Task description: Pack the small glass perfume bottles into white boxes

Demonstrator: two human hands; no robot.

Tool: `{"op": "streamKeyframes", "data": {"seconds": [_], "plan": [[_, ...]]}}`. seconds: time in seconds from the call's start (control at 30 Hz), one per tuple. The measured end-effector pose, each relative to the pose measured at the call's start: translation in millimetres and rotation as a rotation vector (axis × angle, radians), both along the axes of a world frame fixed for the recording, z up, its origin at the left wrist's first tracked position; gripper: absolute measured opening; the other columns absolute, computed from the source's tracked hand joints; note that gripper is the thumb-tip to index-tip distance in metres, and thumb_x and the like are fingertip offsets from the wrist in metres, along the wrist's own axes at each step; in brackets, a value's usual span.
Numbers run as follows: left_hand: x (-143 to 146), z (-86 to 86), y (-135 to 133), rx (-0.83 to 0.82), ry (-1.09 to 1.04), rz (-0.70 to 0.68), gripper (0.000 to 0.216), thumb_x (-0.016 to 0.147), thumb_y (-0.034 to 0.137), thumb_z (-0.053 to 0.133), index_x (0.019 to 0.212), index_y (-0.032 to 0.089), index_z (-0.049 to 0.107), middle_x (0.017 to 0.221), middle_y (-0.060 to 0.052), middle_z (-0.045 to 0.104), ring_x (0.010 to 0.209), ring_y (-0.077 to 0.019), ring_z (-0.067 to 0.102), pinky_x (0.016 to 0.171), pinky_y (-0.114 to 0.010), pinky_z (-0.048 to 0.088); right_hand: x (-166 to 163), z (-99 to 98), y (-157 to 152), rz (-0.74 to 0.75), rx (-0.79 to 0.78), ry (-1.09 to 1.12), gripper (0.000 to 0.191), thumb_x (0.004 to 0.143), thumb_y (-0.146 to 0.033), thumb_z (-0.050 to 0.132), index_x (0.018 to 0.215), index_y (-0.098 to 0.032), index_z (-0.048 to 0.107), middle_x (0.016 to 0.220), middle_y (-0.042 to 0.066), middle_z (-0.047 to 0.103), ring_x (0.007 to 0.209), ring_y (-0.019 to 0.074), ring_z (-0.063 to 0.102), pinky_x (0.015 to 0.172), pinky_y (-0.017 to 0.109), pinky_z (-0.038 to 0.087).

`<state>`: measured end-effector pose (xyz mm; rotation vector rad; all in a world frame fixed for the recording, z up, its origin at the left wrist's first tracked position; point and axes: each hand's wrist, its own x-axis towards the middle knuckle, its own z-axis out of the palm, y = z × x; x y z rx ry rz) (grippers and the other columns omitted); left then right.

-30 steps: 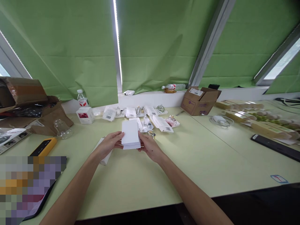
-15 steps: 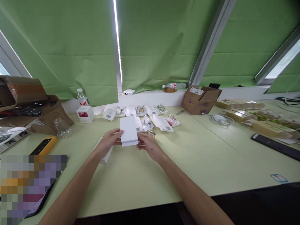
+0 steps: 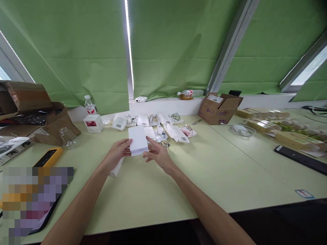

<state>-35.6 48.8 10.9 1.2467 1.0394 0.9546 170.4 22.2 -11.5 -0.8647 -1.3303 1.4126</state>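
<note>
White carton [image 3: 138,139] held just above a pale green table [image 3: 178,183], at 12 o'clock from the person. Left hand [image 3: 118,154] pinches its left edge between thumb and fingers. Right hand [image 3: 156,154], fingers loosely spread, touches its near right corner. It appears thin and flat, not yet opened into shape, with no contents visible. Its long axis runs 6 to 12 o'clock, the far end leaning toward 11. Glass bottles [image 3: 159,130] and barcoded boxes [image 3: 178,134] lie just beyond, at 12 to 1 o'clock.
</note>
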Motion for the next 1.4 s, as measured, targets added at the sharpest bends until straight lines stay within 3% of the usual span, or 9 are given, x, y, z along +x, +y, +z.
{"op": "streamKeyframes", "data": {"seconds": [0.43,0.63,0.93,1.4], "plan": [[-2.3,-1.8,1.0,-0.015,-0.016,-0.078,0.046,0.082,0.052,0.061,0.109,0.016,0.064,0.101,-0.012,0.068,0.087,-0.0207,0.064,0.078,-0.034,0.052,0.6,-1.6,0.5,-0.038,0.058,-0.065,0.086,0.07,-0.035,0.076,0.145,-0.028,0.035,0.11,0.005,0.068,0.076,0.0138,0.059,0.062,0.028,0.054],[-0.8,1.9,-3.2,-0.014,-0.021,-0.12,0.045,0.084,0.051,0.059,0.111,0.015,0.063,0.107,-0.014,0.066,0.092,-0.0234,0.064,0.083,-0.039,0.052,1.8,-2.5,3.6,-0.088,0.038,-0.087,0.079,0.071,-0.039,0.075,0.142,-0.026,0.042,0.1,0.004,0.071,0.07,0.0134,0.061,0.061,0.028,0.053],[-0.6,2.7,-3.5,-0.01,-0.019,-0.139,0.046,0.085,0.05,0.058,0.113,0.014,0.062,0.107,-0.015,0.066,0.089,-0.0232,0.065,0.083,-0.04,0.052,2.7,-2.2,3.8,-0.11,0.032,-0.107,0.076,0.072,-0.04,0.075,0.14,-0.024,0.044,0.089,0.004,0.071,0.065,0.0127,0.06,0.06,0.028,0.053],[-1.7,0.1,-2.1,-0.008,-0.023,-0.157,0.044,0.086,0.05,0.057,0.112,0.015,0.062,0.107,-0.014,0.066,0.09,-0.0233,0.065,0.084,-0.04,0.052,3.9,-4.8,5.4,-0.117,0.012,-0.119,0.076,0.073,-0.04,0.075,0.14,-0.023,0.043,0.089,0.004,0.07,0.063,0.012,0.059,0.06,0.027,0.053]]}}
